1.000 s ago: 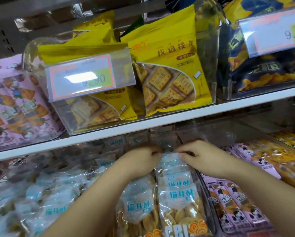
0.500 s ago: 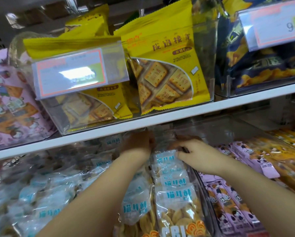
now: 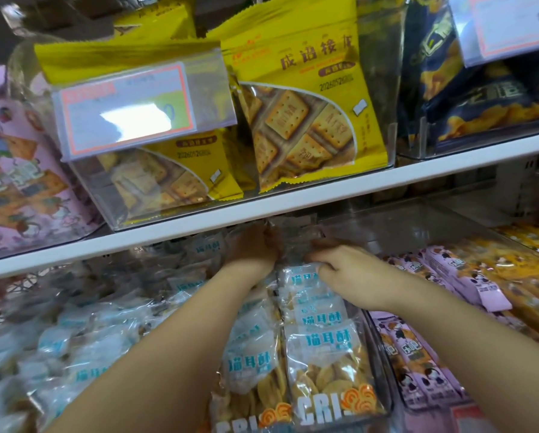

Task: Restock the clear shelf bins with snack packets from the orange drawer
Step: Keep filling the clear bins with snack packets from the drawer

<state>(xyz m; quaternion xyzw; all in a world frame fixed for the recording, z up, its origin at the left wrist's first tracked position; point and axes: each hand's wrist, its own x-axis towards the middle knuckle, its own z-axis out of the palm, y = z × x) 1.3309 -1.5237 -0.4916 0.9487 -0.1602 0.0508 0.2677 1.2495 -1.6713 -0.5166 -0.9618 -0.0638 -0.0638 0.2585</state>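
Clear snack packets with blue print (image 3: 321, 323) stand in a row inside a clear shelf bin (image 3: 382, 367) on the lower shelf. My left hand (image 3: 251, 250) reaches deep under the white shelf board and grips the left side of the rearmost packet (image 3: 296, 245). My right hand (image 3: 340, 265) grips the same packet's top from the right, fingers curled over it. A second row of the same packets (image 3: 249, 360) stands left of my left forearm. The orange drawer is not in view.
The white shelf board (image 3: 324, 195) hangs low over my hands. Above it stand bins of yellow cracker bags (image 3: 305, 114), pink bags (image 3: 15, 170) and dark blue bags (image 3: 480, 89). Purple packets (image 3: 418, 364) fill the bin to the right; loose clear packets (image 3: 74, 345) lie left.
Both hands have pushed farther back under the shelf board, moving the rear packet deeper into the bin. The view has tilted slightly downward.
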